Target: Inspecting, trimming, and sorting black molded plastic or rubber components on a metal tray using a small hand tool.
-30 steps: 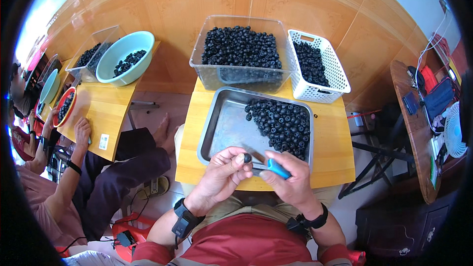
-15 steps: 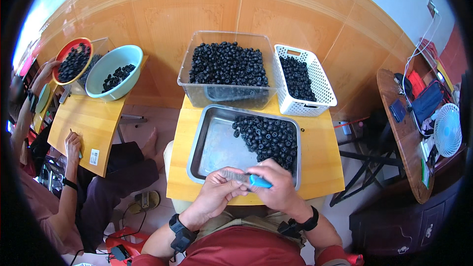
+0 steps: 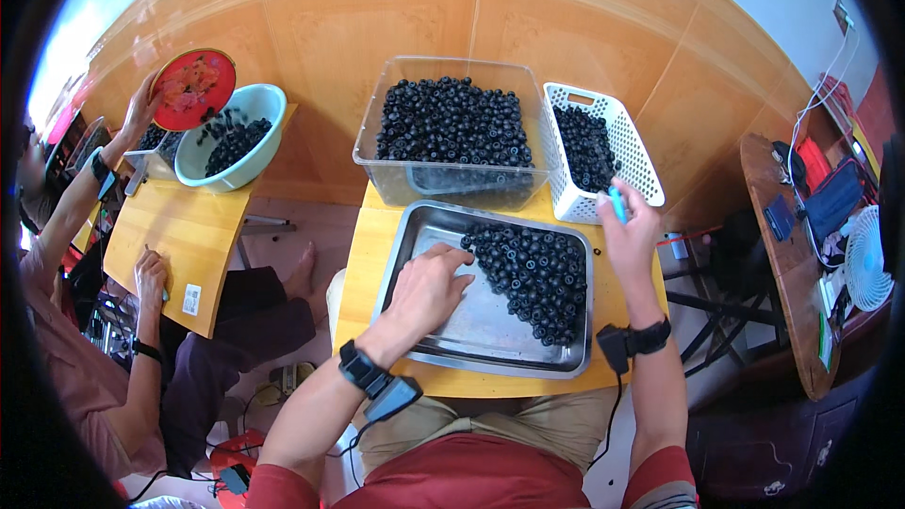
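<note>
My left hand (image 3: 429, 287) reaches over the steel tray (image 3: 436, 325), fingers spread, the tips touching or nearly touching the edge of a heap of small black ring-shaped parts (image 3: 533, 283). I see nothing gripped in it. My right hand (image 3: 632, 226) is closed round a blue-handled tool (image 3: 617, 205) at the near right corner of the white perforated basket (image 3: 646, 174). The tool's working end is hard to make out. More black parts (image 3: 586, 151) lie inside the basket.
A clear plastic bin (image 3: 452, 179) full of black parts stands behind the tray on the yellow table (image 3: 471, 386). At left, a co-worker's hand (image 3: 141, 108) tips a red bowl (image 3: 196, 90) over a pale green basin (image 3: 259, 168). A brown side table (image 3: 778, 226) with a fan (image 3: 867, 259) stands right.
My hands, together over the tray's near edge before, have parted: the left went onto the tray, the right carried the tool to the basket. The co-worker tipped the red bowl, spilling black parts into the basin.
</note>
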A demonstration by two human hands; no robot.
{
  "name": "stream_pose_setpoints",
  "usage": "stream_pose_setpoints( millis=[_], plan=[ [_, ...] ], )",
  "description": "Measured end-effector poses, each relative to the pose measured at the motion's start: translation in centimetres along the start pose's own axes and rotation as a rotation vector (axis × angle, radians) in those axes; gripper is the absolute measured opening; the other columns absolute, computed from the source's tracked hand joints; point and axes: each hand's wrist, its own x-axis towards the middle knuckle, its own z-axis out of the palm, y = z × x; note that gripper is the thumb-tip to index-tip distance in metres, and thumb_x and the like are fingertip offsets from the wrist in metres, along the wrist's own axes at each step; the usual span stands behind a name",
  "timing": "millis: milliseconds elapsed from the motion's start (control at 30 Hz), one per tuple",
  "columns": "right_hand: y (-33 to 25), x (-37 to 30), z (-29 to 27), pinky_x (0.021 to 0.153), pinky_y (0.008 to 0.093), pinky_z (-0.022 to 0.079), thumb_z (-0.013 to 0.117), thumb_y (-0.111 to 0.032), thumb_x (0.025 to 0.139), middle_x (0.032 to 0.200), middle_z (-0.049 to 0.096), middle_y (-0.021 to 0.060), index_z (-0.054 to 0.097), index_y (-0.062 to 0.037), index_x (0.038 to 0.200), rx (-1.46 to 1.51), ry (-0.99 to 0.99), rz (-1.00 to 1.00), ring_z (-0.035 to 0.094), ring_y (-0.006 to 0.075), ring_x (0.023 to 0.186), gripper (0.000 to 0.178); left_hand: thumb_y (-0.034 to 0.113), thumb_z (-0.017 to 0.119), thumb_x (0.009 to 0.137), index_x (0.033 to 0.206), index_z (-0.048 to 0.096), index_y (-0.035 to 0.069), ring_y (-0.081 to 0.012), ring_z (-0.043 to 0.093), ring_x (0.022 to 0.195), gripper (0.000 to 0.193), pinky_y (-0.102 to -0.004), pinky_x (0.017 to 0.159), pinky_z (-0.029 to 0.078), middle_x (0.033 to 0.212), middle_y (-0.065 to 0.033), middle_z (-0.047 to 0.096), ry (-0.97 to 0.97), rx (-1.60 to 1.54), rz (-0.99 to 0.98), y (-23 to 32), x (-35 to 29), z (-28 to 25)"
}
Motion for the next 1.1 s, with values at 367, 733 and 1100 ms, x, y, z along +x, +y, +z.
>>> stream_pose_setpoints(
  millis=[367, 733, 1100],
  plan=[
    [-3.9, -9.1, -1.0, 0.061, 0.0189, 0.042, 0.072, -0.012, 0.089, 0.079, 0.057, -0.002, 0.063, 0.0069, 0.119, 0.241, -0.145, 0.196, 0.049, 0.0031, 0.069, 0.037, 0.012, 0.068, 0.083, 0.105, 0.069, 0.003, -0.0391, 0.066, 0.087, 0.024, -0.0465, 0.077, 0.054, 0.093, -0.0229, 0.066, -0.197, 0.466, 0.096, -2.2, 3.5, 2.5],
    [-4.5, -12.7, -1.4, 0.06, 0.0192, 0.042, 0.072, -0.01, 0.089, 0.077, 0.057, -0.0021, 0.063, 0.0062, 0.117, 0.315, -0.223, 0.22, 0.049, 0.0026, 0.067, 0.034, 0.007, 0.07, 0.081, 0.104, 0.072, 0.0, -0.0304, 0.07, 0.081, 0.023, -0.0394, 0.076, 0.056, 0.094, -0.0189, 0.07, -0.26, -0.094, -0.106, -0.1, 0.6, 0.0],
    [-4.9, -14.2, 0.0, 0.069, 0.0203, 0.046, 0.073, -0.008, 0.088, 0.093, 0.065, 0.0011, 0.064, 0.0042, 0.118, 0.346, -0.393, 0.23, 0.055, 0.0044, 0.078, 0.034, -0.001, 0.07, 0.088, 0.106, 0.067, 0.002, -0.0157, 0.069, 0.085, 0.018, -0.0282, 0.082, 0.06, 0.093, -0.0078, 0.07, -0.199, -1.271, -0.515, 0.3, -3.0, 0.3]
  ],
)
